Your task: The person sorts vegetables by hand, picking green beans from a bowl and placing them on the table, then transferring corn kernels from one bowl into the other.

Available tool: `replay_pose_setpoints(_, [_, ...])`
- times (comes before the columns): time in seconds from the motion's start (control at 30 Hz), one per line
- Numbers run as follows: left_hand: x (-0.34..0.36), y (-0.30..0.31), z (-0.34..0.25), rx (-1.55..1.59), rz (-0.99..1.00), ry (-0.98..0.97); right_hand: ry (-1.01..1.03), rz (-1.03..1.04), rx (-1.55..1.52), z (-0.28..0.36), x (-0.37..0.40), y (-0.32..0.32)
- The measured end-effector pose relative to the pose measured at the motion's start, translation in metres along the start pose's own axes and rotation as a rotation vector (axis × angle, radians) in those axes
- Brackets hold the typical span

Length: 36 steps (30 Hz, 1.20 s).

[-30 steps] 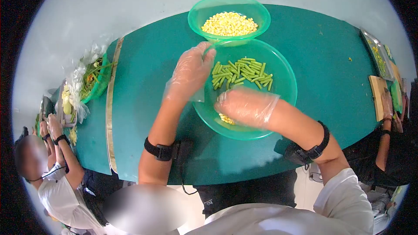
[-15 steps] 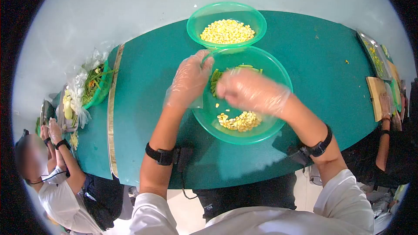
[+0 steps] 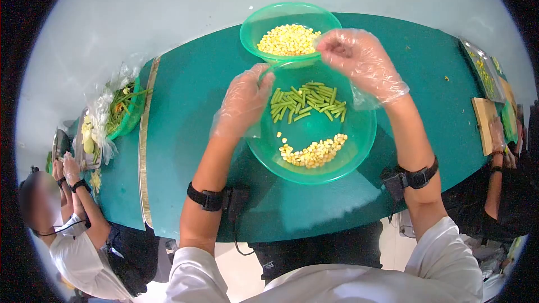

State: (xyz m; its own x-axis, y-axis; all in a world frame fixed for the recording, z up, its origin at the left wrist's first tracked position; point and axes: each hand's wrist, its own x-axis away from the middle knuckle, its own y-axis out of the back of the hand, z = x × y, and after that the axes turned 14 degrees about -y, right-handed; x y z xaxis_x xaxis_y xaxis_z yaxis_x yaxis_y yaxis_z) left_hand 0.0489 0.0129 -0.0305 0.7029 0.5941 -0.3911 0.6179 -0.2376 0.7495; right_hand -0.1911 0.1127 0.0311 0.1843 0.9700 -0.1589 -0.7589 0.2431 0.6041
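The left hand (image 3: 242, 101) pinches the near round green plastic bowl (image 3: 352, 122) by its rim; the right hand (image 3: 359, 63) (contents unclear) curls, fingertips together.

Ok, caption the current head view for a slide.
Left hand at near bowl of green beans and corn kernels; right hand beside far bowl.

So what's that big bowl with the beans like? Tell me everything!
The big bowl is round, green and see-through, like plastic, with a thin rim. It sits upright on the table, beside the other bowl. Beans lie in its far part, corn mostly nearer. The left hand holds its rim.
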Motion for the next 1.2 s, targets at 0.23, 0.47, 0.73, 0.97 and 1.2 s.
replay_pose_setpoints(0.23, [0.0, 0.004, -0.008, -0.034, 0.005, 0.021, 0.041, 0.701, 0.242, 0.004, 0.018, 0.014])
replay_pose_setpoints(0.47, [-0.001, 0.002, 0.0, 0.002, 0.013, 0.027, 0.11, -0.137, 0.057, 0.006, 0.004, -0.001])
replay_pose_setpoints(0.73, [-0.002, 0.003, -0.002, 0.018, 0.025, 0.038, 0.239, 0.167, 0.508, -0.007, 0.006, -0.034])
replay_pose_setpoints(0.97, [-0.001, 0.003, -0.003, 0.008, 0.015, 0.023, 0.238, 0.322, 0.71, -0.022, 0.008, -0.059])
replay_pose_setpoints(1.2, [-0.001, 0.001, 0.002, 0.018, 0.002, 0.004, 0.174, 0.323, 0.716, -0.02, 0.008, -0.058])
